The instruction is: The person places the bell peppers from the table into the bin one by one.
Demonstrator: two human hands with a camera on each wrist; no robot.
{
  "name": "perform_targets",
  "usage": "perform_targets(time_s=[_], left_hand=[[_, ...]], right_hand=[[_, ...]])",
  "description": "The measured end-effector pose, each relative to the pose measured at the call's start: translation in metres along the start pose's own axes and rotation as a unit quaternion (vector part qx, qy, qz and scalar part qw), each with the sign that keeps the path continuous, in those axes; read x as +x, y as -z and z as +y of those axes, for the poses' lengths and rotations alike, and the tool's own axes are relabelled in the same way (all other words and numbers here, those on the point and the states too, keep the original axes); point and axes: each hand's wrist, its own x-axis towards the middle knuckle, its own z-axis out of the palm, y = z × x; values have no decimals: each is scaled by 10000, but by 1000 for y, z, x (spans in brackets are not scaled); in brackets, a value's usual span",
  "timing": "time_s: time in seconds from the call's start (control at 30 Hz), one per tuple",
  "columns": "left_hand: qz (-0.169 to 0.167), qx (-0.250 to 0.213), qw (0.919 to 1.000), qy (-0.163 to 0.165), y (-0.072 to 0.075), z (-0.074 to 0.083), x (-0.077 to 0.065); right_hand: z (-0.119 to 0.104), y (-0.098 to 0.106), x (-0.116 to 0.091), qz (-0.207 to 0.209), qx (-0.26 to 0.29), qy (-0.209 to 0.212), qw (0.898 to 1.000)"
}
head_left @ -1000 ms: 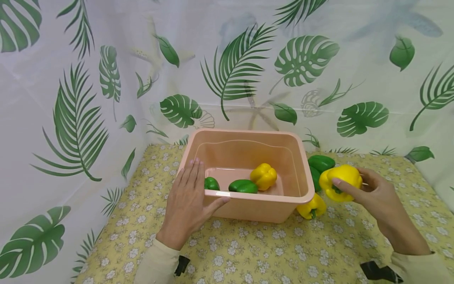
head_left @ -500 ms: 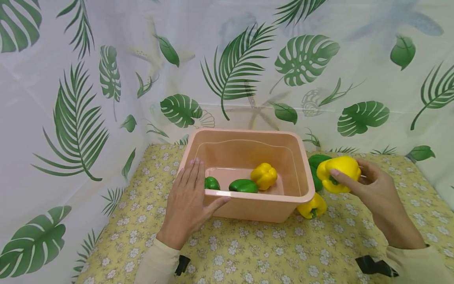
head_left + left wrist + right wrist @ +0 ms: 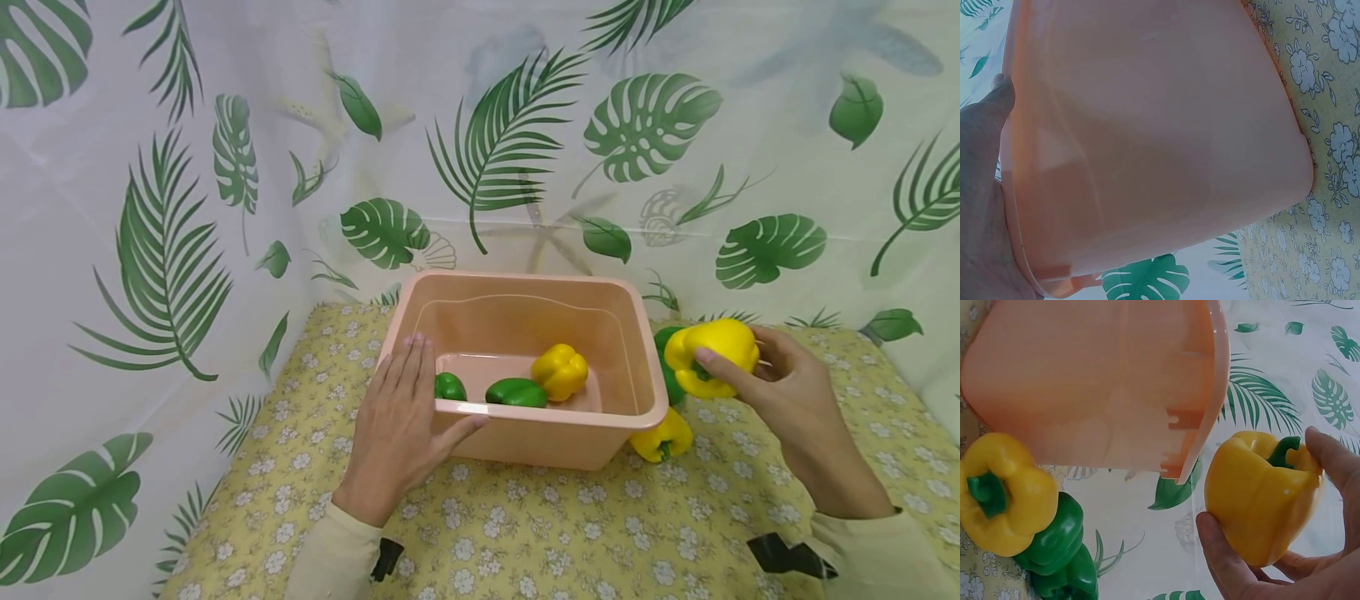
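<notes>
A yellow bell pepper is held up in my right hand, to the right of the pink plastic bin. In the right wrist view the fingers and thumb grip this pepper by its sides, its green stem showing. My left hand lies flat with straight fingers on the bin's front left corner rim. Inside the bin are a yellow bell pepper, a green bell pepper and another green pepper, partly hidden by the left hand and front wall.
Outside the bin's right wall lies a yellow bell pepper. Behind it are green bell peppers, partly covered. A flowered yellow cloth covers the table, and a leaf-printed curtain hangs behind.
My right hand has lifted the yellow bell pepper a little and brought it slightly left, towards the bin. The left hand and the bin stay where they were.
</notes>
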Motion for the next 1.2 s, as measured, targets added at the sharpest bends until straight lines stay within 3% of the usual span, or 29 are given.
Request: perform_targets(time_s=[1.2], left_hand=[[-71,52,10000,17,0,1,0]], right_hand=[[-20,-21,5,55,276,582,9979]])
